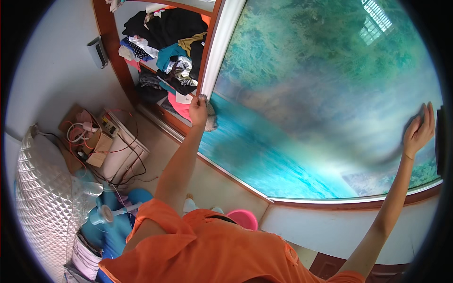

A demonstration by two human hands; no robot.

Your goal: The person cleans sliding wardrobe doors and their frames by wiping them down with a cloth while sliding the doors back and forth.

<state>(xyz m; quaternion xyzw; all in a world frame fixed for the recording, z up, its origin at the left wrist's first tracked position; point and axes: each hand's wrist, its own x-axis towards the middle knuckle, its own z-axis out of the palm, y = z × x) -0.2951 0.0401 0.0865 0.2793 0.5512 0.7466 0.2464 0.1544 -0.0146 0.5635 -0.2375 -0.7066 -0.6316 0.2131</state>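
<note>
My left hand (198,111) is at the white edge frame (221,42) of a sliding wardrobe door, its fingers closed on a grey cloth (211,115) that hangs beside the frame. My right hand (419,132) rests against the glossy door panel (283,116), near its far right edge, holding nothing. The panel bears a picture of trees and turquoise water. Left of the door, the open wardrobe shows piled clothes (170,26), mostly black, with teal, mustard and white pieces. A pink garment (179,106) and a white card (184,98) lie low, next to my left hand.
A pink basin (244,219) stands on the floor near my body. At left are a white case (122,155), an open cardboard box (97,148) with tangled cables, a silvery quilted sheet (46,198) and a blue fan (102,214). A holder (98,52) hangs on the wall.
</note>
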